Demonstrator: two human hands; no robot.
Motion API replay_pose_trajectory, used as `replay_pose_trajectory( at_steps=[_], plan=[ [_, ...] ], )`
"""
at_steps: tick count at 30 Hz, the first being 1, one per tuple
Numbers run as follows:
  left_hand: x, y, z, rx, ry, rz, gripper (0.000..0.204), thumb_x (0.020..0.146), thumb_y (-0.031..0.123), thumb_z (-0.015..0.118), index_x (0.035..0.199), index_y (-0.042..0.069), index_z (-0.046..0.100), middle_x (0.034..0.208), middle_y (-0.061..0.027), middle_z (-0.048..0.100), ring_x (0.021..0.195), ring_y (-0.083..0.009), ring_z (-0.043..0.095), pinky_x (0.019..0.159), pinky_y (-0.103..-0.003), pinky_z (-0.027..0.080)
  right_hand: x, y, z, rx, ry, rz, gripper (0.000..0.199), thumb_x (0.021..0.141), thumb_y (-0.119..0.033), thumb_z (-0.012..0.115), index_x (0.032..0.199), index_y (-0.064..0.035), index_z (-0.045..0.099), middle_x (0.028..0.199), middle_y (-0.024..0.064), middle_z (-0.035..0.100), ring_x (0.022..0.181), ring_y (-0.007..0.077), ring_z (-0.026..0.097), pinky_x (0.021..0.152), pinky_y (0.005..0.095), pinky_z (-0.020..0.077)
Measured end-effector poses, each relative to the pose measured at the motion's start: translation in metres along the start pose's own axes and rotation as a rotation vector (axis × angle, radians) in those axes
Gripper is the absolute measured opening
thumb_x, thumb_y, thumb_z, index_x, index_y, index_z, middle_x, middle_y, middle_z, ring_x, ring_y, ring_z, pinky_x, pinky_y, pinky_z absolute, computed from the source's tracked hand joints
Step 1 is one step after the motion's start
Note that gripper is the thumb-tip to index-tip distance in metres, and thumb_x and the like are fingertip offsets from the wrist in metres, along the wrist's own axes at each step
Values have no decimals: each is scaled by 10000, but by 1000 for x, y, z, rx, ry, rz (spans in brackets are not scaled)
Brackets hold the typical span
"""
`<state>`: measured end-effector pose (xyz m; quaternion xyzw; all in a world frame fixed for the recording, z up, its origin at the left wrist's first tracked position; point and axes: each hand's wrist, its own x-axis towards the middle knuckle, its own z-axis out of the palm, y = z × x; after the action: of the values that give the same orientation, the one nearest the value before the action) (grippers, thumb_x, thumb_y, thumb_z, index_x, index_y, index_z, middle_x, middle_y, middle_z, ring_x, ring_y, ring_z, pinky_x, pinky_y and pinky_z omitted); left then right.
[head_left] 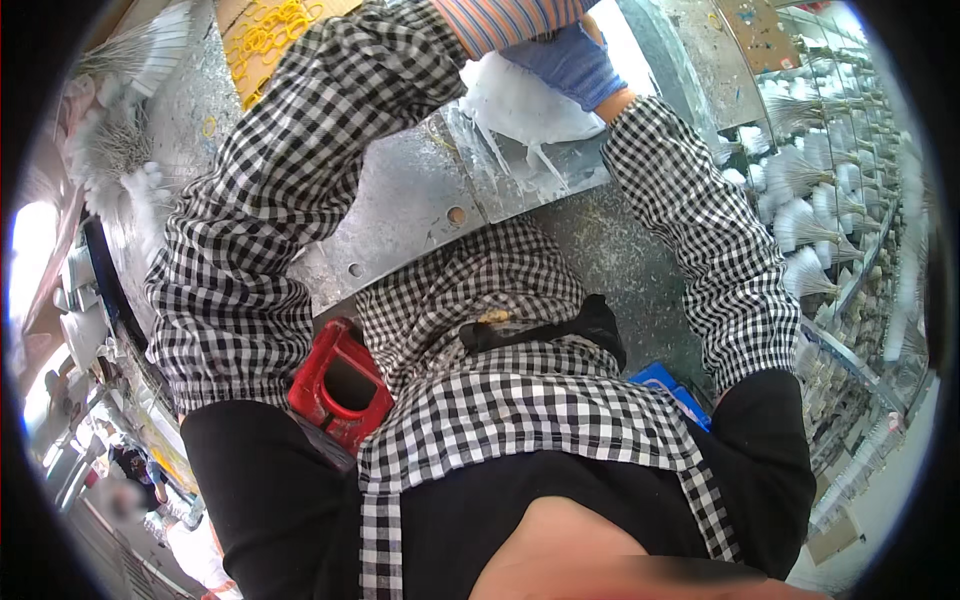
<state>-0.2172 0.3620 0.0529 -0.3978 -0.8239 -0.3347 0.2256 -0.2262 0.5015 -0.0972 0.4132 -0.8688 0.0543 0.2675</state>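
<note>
Lying under right hand [572, 62]: white bundle [520, 105].

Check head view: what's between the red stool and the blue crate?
The person's checked apron with a black strap fills the stretch between red stool and blue crate, head view.

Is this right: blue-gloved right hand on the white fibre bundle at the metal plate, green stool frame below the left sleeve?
Not quite. In the head view the stool frame is red, not green. The rest holds: the blue-gloved right hand rests on the white fibre bundle at the metal plate.
</note>
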Motion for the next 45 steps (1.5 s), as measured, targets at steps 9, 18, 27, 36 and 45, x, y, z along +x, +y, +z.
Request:
replay_pose_trajectory(
  at_steps=[9,18,27,36,45],
  plan=[
    [6,-3,13,-64,56,76,183,826,56,617,981,76,713,964,-148,677,852,-353,678,757,-436,571,-7,4,-2,14,35,216,302,925,-392,625,1135,-184,687,1104,21,682,1039,211,657,831,386,551],
    [2,-8,2,-66,93,-2,232,819,50,622,1031,68,714,996,-156,670,890,-353,676,785,-438,574,3,9,-3,9,-54,94,282,915,-375,633,1132,-202,682,1103,24,684,1038,210,655,830,394,548],
    [-7,-10,-3,-52,132,7,216,834,27,646,1034,64,719,974,-143,683,841,-317,687,766,-397,576,8,12,-5,68,-97,154,272,880,-355,633,1027,-132,680,971,60,725,961,229,678,835,372,524],
    [-18,-19,-12,-168,180,-79,216,830,-6,645,1029,44,712,947,-127,689,817,-260,689,736,-349,572,38,0,-30,325,-343,246,223,895,-324,609,884,-104,645,834,75,682,852,264,648,788,382,509],
    [-5,-12,5,-120,150,6,217,828,22,633,1027,57,709,965,-155,681,865,-327,682,776,-402,573,10,16,-5,325,-160,265,200,915,-347,632,914,-148,648,903,3,671,874,187,627,764,352,491]
  ],
)
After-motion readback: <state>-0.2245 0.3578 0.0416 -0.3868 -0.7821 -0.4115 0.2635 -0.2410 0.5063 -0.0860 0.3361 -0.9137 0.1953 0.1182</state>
